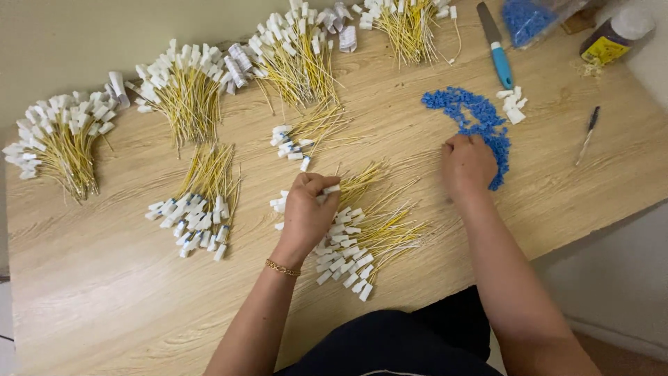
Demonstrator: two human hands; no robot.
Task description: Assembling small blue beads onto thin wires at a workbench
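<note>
A yellow wire with a white tag [332,188] is pinched in my left hand [306,212], above the loose pile of tagged wires [358,240] at mid-bench. My right hand [467,163], fingers curled, presses into the blue beads [470,115]. Bundled wires [184,90] line the wooden bench [104,278].

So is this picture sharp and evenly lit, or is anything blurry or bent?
Head view: soft, even light, no harsh glare on the wooden table; faint shadows under the left hand and right hand; table edges bow from the wide lens; the yellow wire bundles stay sharp.
</note>
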